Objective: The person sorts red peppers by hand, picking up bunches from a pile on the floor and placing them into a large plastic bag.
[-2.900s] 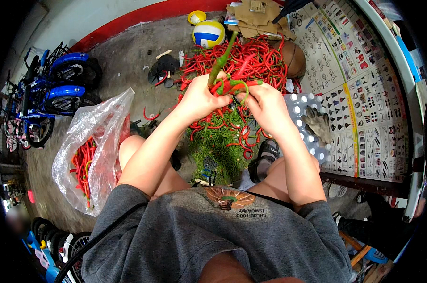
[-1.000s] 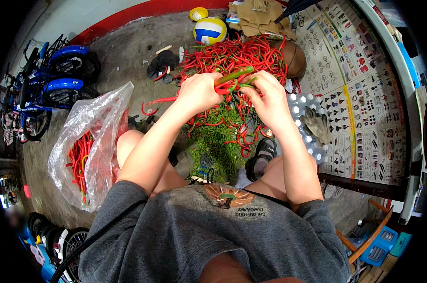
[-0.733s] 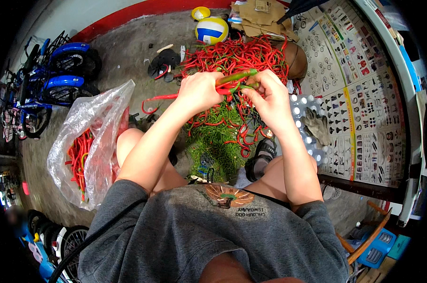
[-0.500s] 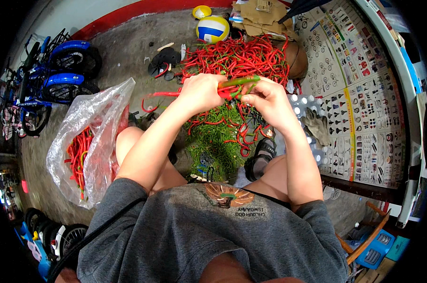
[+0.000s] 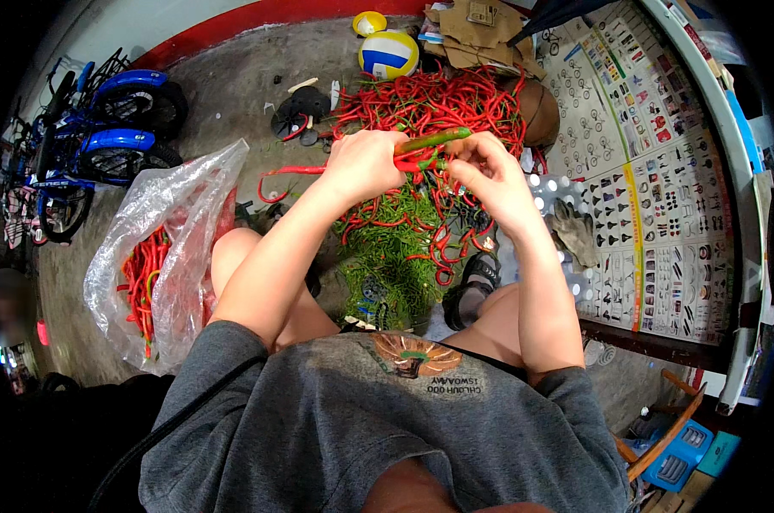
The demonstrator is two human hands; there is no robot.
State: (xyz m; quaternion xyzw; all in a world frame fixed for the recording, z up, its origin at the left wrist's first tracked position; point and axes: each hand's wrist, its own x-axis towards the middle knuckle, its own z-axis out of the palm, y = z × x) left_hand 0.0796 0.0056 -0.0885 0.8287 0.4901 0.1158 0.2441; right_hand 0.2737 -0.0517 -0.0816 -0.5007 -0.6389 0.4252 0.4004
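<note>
My left hand [image 5: 366,162] is closed round a small bunch of chili peppers. A green-brown chili [image 5: 434,141] sticks out of it to the right above red ones, and long red tips [image 5: 293,170] trail out on the left. Just right of the stem ends is my right hand [image 5: 491,175], its thumb and fingers bent but apart, with nothing visible in them. A heap of red chilies [image 5: 430,98] lies beyond my hands. Below them, between my legs, is a pile of green stems [image 5: 391,261] with some red chilies along its edge.
At the left stands a clear plastic bag [image 5: 186,222] with red chilies inside. Blue bicycles [image 5: 118,141], a volleyball [image 5: 388,55] and cardboard [image 5: 472,38] lie farther out. Capped bottles [image 5: 537,192] and a grey glove [image 5: 573,231] are right of my right arm. A dark shape [image 5: 53,453] fills the lower left.
My right hand has drawn slightly away from the stem ends, its fingers parting. The left keeps its bunch. A dark shape has come in at lower left, hiding the small bikes there.
</note>
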